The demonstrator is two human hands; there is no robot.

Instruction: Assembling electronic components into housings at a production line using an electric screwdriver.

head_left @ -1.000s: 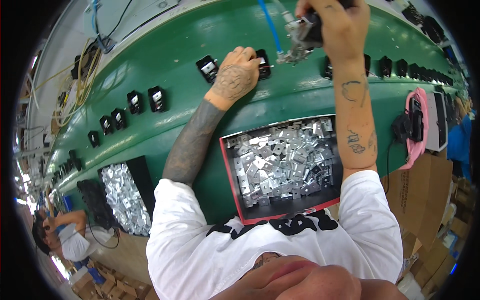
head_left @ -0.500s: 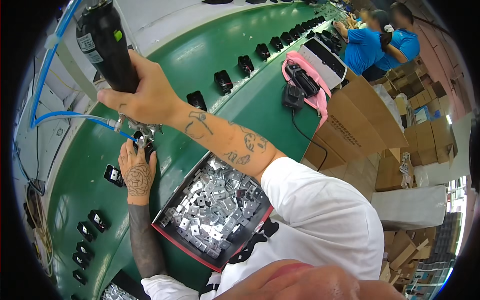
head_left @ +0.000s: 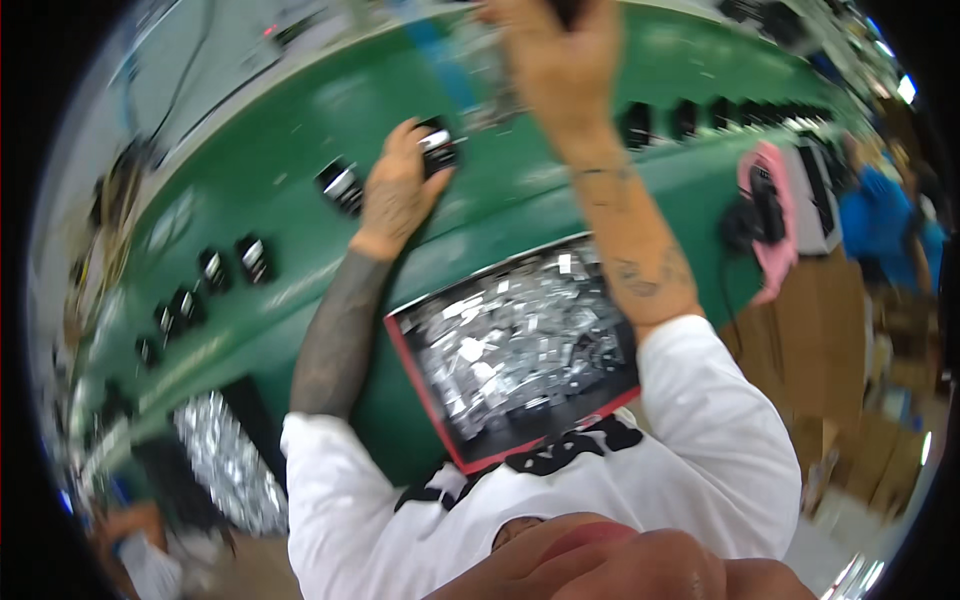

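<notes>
My left hand [head_left: 392,200] is on the green work surface [head_left: 250,200], with its thumb and fingers around a small black part [head_left: 437,148] that has a bright metal plate on it. My right hand [head_left: 565,70] is raised at the top of the view, closed on a black power screwdriver [head_left: 568,10] that is mostly out of view. The screwdriver's metal lower end [head_left: 487,70] and a blue hose [head_left: 440,60] are smeared by motion. Just left of my left hand lies a similar black part [head_left: 342,186]. Nearest my body is a red-edged box [head_left: 428,400] of small metal plates.
More black parts stand in rows at left [head_left: 254,258] and right [head_left: 685,118]. At right lie a pink bag [head_left: 775,240] with a black device and a cardboard box [head_left: 825,340]. A second container of metal pieces [head_left: 225,465] is lower left. People in blue [head_left: 885,215] are far right.
The view has turned, and the scene is blurred. My right hand has lifted the screwdriver up and away from the part by my left hand. The lower-left container now shows more fully.
</notes>
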